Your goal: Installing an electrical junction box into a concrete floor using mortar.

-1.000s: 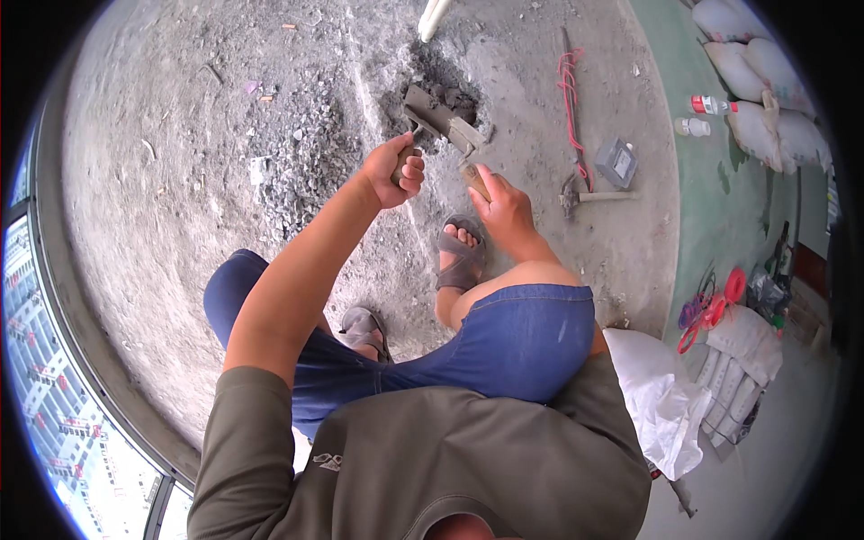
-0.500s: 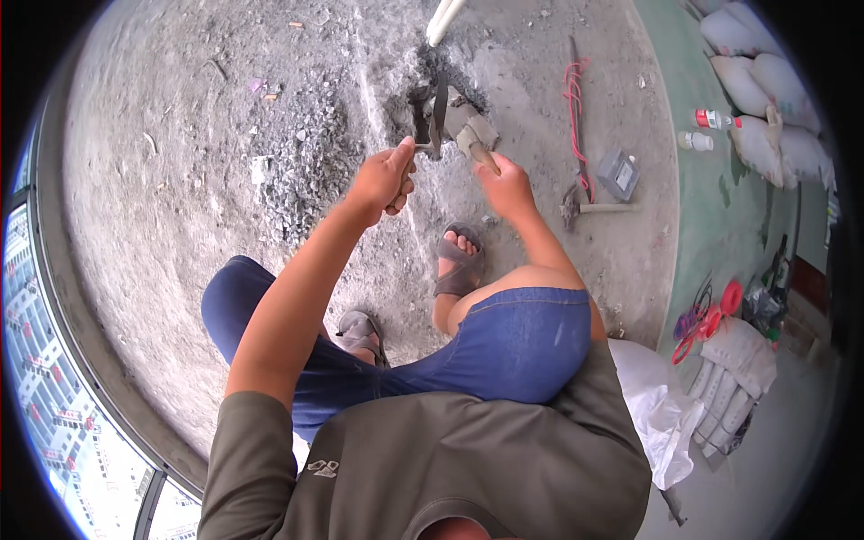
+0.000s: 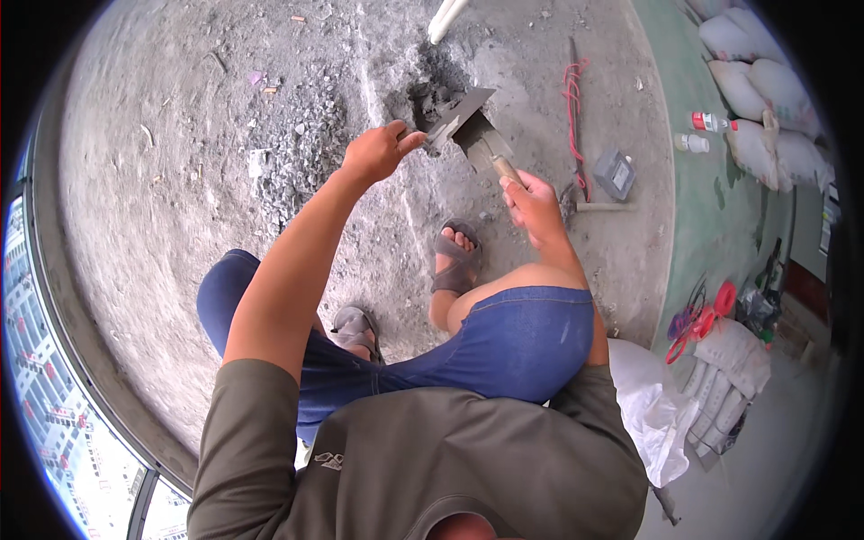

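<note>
My left hand (image 3: 378, 153) is closed round the handle of a flat-bladed trowel (image 3: 465, 110), whose grey blade reaches to the right over the edge of a hole (image 3: 430, 97) in the concrete floor. My right hand (image 3: 533, 205) grips the wooden handle of a second, broader trowel (image 3: 488, 142). Its dark, squarish blade has a paler patch near the handle, and the left trowel's blade crosses its upper left corner; whether they touch I cannot tell. Grey lumpy material lies in the hole.
White pipes (image 3: 445, 20) rise beyond the hole. Rubble (image 3: 301, 148) is heaped to the left. A rod with red cord (image 3: 576, 117), a hammer (image 3: 603, 207) and a clear plastic box (image 3: 615, 174) lie to the right. White sacks (image 3: 756, 81) and bottles (image 3: 711, 121) line the far right.
The left trowel has turned from edge-on to showing its flat blade, over the right one. The grey load on the right trowel has gone from its blade. My right hand moved slightly right and nearer.
</note>
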The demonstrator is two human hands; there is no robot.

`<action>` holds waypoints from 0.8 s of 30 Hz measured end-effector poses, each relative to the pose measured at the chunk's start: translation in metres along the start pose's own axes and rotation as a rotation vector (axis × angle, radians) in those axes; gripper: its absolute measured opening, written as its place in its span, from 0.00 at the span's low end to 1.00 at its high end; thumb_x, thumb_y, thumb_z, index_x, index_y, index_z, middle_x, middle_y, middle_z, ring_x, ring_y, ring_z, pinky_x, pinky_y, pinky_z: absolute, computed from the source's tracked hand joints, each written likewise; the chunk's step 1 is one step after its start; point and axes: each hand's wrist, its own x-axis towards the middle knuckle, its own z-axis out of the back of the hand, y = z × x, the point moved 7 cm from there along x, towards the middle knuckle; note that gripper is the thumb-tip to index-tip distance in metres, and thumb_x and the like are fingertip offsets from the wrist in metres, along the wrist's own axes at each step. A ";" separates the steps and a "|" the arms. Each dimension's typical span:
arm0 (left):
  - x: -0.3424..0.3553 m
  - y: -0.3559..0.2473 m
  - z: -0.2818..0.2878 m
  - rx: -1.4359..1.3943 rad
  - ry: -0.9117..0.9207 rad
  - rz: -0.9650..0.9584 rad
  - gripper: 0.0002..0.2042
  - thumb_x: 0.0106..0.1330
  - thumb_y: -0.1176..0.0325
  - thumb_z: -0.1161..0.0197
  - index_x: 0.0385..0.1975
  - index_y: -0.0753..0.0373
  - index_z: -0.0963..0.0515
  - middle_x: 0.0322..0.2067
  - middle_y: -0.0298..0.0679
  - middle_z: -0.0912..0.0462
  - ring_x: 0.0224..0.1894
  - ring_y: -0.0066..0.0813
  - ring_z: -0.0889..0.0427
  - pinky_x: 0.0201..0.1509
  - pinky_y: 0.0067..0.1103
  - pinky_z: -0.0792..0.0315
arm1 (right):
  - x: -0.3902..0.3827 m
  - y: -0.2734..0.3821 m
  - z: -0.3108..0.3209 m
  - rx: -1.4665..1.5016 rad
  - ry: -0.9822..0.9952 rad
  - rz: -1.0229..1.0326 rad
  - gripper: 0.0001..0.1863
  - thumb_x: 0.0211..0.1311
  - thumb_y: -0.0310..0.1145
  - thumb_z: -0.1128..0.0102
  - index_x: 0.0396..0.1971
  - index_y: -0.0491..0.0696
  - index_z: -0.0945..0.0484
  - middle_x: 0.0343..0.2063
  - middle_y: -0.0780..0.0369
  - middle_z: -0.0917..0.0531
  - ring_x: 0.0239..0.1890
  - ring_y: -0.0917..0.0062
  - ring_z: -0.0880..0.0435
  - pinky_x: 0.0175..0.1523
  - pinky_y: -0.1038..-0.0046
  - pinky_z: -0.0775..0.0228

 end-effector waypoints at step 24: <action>-0.064 0.002 -0.062 -1.658 0.521 0.645 0.18 0.70 0.48 0.54 0.33 0.59 0.31 0.14 0.29 0.34 0.09 0.17 0.42 0.12 0.18 0.48 | 0.061 -0.024 -0.038 0.966 0.425 -0.184 0.18 0.72 0.47 0.55 0.44 0.46 0.28 0.18 0.71 0.33 0.13 0.88 0.39 0.19 0.82 0.46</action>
